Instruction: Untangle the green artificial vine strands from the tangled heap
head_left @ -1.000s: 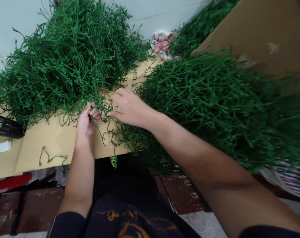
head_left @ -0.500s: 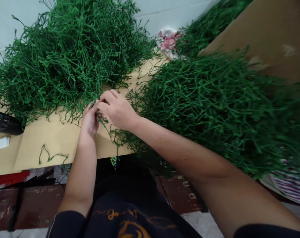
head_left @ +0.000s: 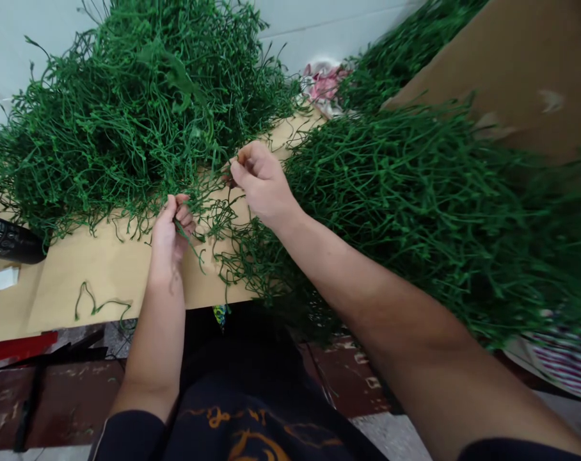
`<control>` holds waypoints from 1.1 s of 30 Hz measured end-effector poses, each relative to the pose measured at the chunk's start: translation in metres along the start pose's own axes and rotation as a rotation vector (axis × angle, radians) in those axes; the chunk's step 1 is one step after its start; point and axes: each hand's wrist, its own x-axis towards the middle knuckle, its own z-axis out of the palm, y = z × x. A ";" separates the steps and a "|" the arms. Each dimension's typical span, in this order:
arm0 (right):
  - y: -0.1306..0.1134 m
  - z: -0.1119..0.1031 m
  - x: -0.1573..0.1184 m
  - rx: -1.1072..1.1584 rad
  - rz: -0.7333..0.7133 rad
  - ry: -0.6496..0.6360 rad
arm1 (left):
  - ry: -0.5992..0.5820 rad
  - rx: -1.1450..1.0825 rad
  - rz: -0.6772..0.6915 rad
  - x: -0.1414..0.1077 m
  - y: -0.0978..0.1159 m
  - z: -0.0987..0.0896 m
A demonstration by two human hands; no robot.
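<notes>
In the head view, 2 bare hands are over a tan board (head_left: pixel 103 262). The left hand (head_left: pixel 175 221) has its fingers bent in and is holding thin green stems (head_left: pixel 191 243). The end of 1 stem hangs down below the fingers, over the board. The right hand (head_left: pixel 262 176) is a bit higher and further right, apart from the left hand. Its thumb and fingers are curled in close to each other, but I cannot tell if they pinch a stem, because the tips are too small to see well.

A big left heap (head_left: pixel 141 115) of the same kind of green stems sits behind the left hand, near the pale wall (head_left: pixel 310 32). A big right heap (head_left: pixel 415 211) spreads out beside the right arm. Between the 2 heaps, some loose stems are scattered on the board, near both hands. Closer to the person, 1 bent stem (head_left: pixel 96 308) lies by itself near the board's front edge.

At the far left are a black bottle (head_left: pixel 12 240), tipped over to the side, and a small white scrap (head_left: pixel 5 278). A pink and white cloth (head_left: pixel 324 83) is at the back, between the heaps.
</notes>
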 end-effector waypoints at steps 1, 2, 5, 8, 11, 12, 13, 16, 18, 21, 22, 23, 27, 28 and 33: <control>0.000 0.000 0.000 0.044 0.037 0.000 | -0.007 0.026 0.000 0.000 -0.001 0.000; 0.000 0.001 0.001 0.078 0.066 -0.004 | -0.011 0.053 0.005 0.001 -0.003 0.000; -0.006 0.004 0.000 0.124 0.117 -0.007 | 0.025 0.083 0.057 0.001 -0.003 0.001; -0.012 0.006 0.000 0.150 0.170 0.018 | 0.165 0.019 0.116 0.002 0.003 0.002; -0.016 0.008 0.002 0.209 0.231 0.036 | 0.271 -0.008 0.131 0.004 0.007 0.002; -0.016 0.008 0.003 0.230 0.243 0.037 | 0.277 0.014 0.143 0.004 0.007 0.001; -0.016 0.008 0.003 0.249 0.251 0.038 | 0.274 0.058 0.172 0.005 0.007 0.000; -0.014 0.007 0.004 0.280 0.260 0.042 | 0.326 0.313 0.392 0.010 0.001 -0.009; -0.012 0.006 0.005 0.290 0.257 0.046 | 0.420 0.525 0.558 0.014 -0.003 -0.016; -0.014 0.006 0.006 0.299 0.260 0.055 | 0.468 0.787 0.603 0.018 -0.006 -0.023; -0.016 0.006 0.006 0.304 0.271 0.063 | 0.428 0.860 0.551 0.019 -0.006 -0.024; -0.018 0.006 0.005 0.309 0.286 0.072 | 0.367 0.929 0.469 0.018 -0.005 -0.025; -0.025 0.005 0.004 0.334 0.323 0.085 | 0.261 1.192 0.164 0.006 0.008 -0.024; -0.026 0.003 0.004 0.342 0.324 0.080 | 0.275 1.261 0.137 0.001 0.014 -0.024; -0.031 -0.004 0.004 0.421 0.366 0.079 | 0.249 1.292 0.107 -0.020 0.052 -0.028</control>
